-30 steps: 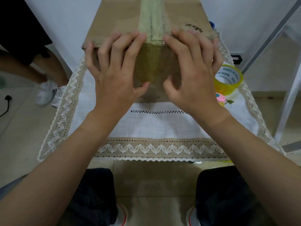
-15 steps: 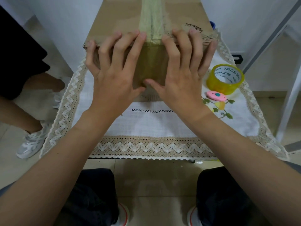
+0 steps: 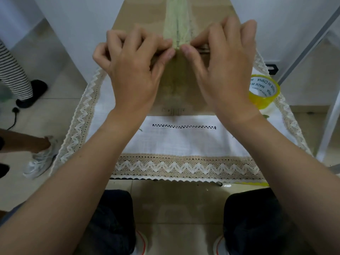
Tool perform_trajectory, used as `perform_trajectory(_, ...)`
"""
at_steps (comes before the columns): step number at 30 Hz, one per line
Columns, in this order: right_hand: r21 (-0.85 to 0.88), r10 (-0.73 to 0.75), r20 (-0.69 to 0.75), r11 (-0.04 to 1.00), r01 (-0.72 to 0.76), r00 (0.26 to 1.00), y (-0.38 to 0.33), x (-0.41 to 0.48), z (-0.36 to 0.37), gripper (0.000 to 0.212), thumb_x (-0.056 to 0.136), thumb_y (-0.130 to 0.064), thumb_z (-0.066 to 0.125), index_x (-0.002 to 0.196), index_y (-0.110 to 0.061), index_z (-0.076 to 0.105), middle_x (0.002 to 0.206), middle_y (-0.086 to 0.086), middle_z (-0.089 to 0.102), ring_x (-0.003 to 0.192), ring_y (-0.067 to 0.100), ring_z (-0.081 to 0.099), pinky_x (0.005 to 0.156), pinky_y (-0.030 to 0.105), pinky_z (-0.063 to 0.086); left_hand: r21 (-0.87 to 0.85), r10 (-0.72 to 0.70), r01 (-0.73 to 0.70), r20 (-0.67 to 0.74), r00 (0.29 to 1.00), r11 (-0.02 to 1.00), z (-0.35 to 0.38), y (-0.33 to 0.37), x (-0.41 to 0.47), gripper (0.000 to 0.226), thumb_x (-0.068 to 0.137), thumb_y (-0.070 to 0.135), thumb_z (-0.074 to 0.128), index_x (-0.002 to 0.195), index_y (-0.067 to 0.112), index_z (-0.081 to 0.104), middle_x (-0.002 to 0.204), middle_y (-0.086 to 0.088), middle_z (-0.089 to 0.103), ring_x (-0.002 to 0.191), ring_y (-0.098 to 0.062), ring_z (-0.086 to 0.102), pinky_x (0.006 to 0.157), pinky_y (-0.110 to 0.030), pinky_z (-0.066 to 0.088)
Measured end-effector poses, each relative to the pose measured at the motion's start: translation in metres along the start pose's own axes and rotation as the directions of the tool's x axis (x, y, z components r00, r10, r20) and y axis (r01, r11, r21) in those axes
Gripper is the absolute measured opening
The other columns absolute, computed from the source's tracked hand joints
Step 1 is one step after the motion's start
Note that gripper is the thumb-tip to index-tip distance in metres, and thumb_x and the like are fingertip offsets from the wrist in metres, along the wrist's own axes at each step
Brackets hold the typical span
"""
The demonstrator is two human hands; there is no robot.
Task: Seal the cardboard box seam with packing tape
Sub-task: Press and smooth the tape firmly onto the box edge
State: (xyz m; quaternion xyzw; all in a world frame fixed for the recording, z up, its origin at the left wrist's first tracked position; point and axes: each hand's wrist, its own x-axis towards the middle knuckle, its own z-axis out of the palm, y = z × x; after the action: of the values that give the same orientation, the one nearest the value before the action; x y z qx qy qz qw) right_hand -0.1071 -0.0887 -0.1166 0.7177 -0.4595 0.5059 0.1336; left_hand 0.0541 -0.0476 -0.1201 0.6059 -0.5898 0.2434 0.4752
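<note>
Upper centre of the frame: box (image 3: 147, 15) of brown cardboard stands on a white cloth (image 3: 184, 140), its near face towards the camera.
Tape strip (image 3: 177, 19): pale, runs along the seam in the middle of the box top and folds down over the near top edge onto the front face.
Left hand (image 3: 134, 70): fingers curled on the box top, thumb on the front face; it pinches the taped edge just left of the seam.
Right hand (image 3: 226, 70): same pose just right of the seam, thumb tip close to the left thumb, pinching the same edge.
Tape roll (image 3: 263, 89): yellow, lies flat on the cloth at the right, partly behind the right wrist.
Cloth border (image 3: 184, 166): beige lace with a white zigzag.
Left edge: a striped trouser leg (image 3: 12, 70) and a pale sneaker (image 3: 38, 159) on the tiled floor.
</note>
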Motion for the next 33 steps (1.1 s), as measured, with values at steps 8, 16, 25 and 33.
perform_trajectory(8, -0.050, 0.003, -0.033, 0.999, -0.004, 0.999, 0.005, -0.015, 0.012, 0.054, 0.098, -0.063, 0.059, 0.105, -0.010, 0.069, 0.112, 0.017, 0.066, 0.101, 0.024, 0.034, 0.097, 0.053, 0.045, -0.037, 0.070, -0.070, -0.010, 0.998, 0.997, 0.002, -0.008, -0.005, 0.030, 0.100, 0.057, 0.061, 0.110, 0.035, 0.078, 0.107, 0.013, 0.071, 0.105, -0.025, 0.058, 0.093, -0.050, 0.036)
perform_trajectory(16, -0.113, -0.143, 0.030, 0.983, 0.146, 0.989, 0.016, -0.031, 0.011, 0.053, 0.100, -0.065, 0.055, 0.130, -0.022, 0.047, 0.131, 0.012, 0.063, 0.120, 0.026, 0.037, 0.117, 0.059, 0.032, 0.035, 0.112, -0.116, 0.091, 0.989, 0.993, -0.004, -0.017, -0.017, 0.047, 0.096, 0.064, 0.062, 0.128, 0.031, 0.070, 0.127, 0.006, 0.068, 0.116, -0.018, 0.040, 0.100, -0.055, 0.036)
perform_trajectory(25, -0.176, -0.159, 0.088, 0.969, 0.173, 0.983, 0.016, -0.042, 0.009, 0.069, 0.097, -0.066, 0.059, 0.143, -0.014, 0.054, 0.144, 0.015, 0.058, 0.139, 0.034, 0.038, 0.120, 0.068, 0.025, 0.138, 0.142, -0.164, 0.156, 0.978, 0.977, -0.004, -0.015, -0.027, 0.067, 0.089, 0.065, 0.068, 0.142, 0.026, 0.058, 0.137, -0.004, 0.062, 0.125, -0.031, 0.049, 0.109, -0.056, 0.034)
perform_trajectory(33, -0.100, -0.145, 0.129, 0.982, 0.159, 0.981, 0.015, -0.041, 0.000, 0.073, 0.089, -0.059, 0.066, 0.144, -0.013, 0.055, 0.148, 0.015, 0.054, 0.143, 0.037, 0.040, 0.123, 0.067, 0.019, 0.034, 0.059, -0.066, 0.166, 0.984, 0.997, -0.001, 0.003, -0.031, 0.076, 0.073, 0.031, 0.075, 0.144, 0.015, 0.055, 0.141, -0.010, 0.057, 0.144, -0.035, 0.043, 0.122, -0.070, 0.010)
